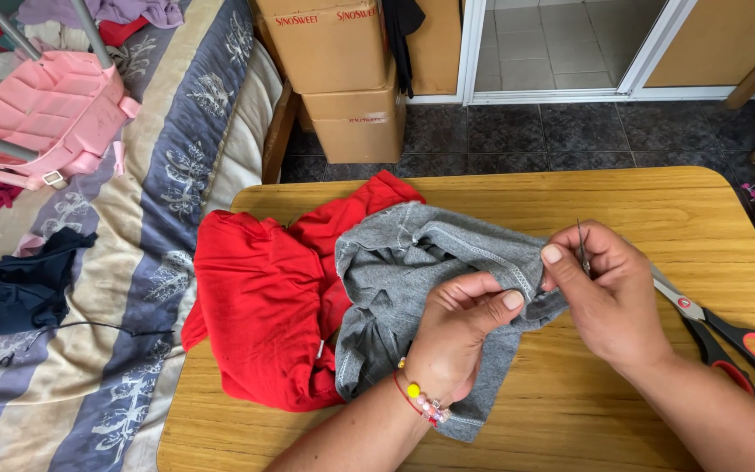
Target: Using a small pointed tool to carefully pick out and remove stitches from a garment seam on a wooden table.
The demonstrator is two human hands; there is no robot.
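Observation:
My left hand [456, 336] pinches a fold of a grey garment [404, 288] lying on the wooden table [570, 411]. A beaded bracelet and a red string sit on that wrist. My right hand [609, 293] holds a thin sewing needle [582, 245] upright between thumb and fingers, right at the stitched hem of the grey cloth. A red garment [264, 297] lies crumpled to the left, partly under the grey one.
Scissors with red and black handles [727, 336] lie on the table just right of my right hand. A bed with a striped cover [133, 227] holds a pink plastic item [50, 114] and dark clothes. Cardboard boxes [347, 79] stand behind on the tiled floor.

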